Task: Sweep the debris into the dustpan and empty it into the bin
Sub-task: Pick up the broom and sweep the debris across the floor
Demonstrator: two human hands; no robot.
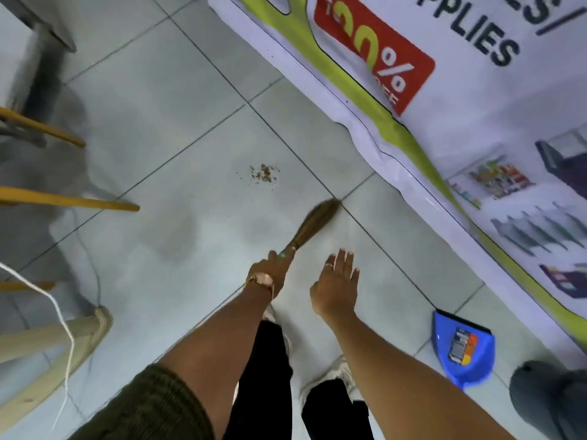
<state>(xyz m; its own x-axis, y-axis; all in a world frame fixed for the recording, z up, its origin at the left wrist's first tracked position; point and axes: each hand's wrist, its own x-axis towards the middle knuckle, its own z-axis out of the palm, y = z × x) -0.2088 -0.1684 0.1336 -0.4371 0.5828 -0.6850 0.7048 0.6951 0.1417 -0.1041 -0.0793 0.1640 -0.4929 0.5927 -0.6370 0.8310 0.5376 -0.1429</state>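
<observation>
A small patch of brown debris (264,174) lies on the pale tiled floor. My left hand (273,268), with a watch on its wrist, grips a short straw broom (313,224) whose bristles touch the floor to the right of the debris, a little nearer to me. My right hand (337,285) hovers open beside it, fingers spread, holding nothing. A blue dustpan (444,363) with a label lies on the floor at the lower right, near a grey bin (546,398) at the frame's edge.
A printed banner (476,122) runs along the right side at floor level. Wooden chair or stool legs (70,201) stand at the left, with a white cord (63,322) hanging there. My feet (336,376) stand on the tiles below my hands.
</observation>
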